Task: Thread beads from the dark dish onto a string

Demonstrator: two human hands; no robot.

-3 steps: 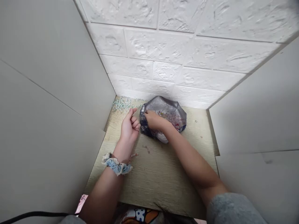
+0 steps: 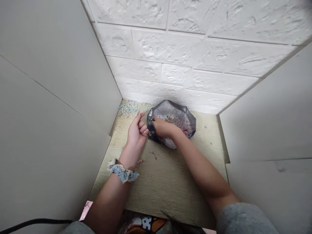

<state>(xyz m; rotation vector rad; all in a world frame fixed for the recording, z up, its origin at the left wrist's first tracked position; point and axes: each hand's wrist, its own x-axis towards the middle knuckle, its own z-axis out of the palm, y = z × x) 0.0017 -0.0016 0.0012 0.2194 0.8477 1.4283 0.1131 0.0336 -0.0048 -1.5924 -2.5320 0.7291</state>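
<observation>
A grey, shiny bag (image 2: pixel 187 113) with folded-down sides lies open against the wall, with small coloured beads (image 2: pixel 181 123) inside. My right hand (image 2: pixel 162 127) is over the bag's left part, its fingers bent and pressed together near the dark patterned edge; what they pinch is too small to see. Just left of the bag, my left hand (image 2: pixel 138 130) is turned palm inward with curled fingers, thumb and index fingertip close together. Anything between those fingertips cannot be made out. A blue and white scrunchie (image 2: pixel 123 172) circles my left wrist.
Clear and greenish beads (image 2: pixel 129 107) are scattered in the back left corner of the wooden surface (image 2: pixel 165 185). A short string of pink and white beads (image 2: pixel 140 161) shows beside my left wrist. White brick-patterned wall stands behind, pale panels on both sides. A black cable (image 2: pixel 39 221) crosses the lower left.
The whole view has shifted slightly, so things appear a little further right. My hands keep nearly the same pose beside and over the bag.
</observation>
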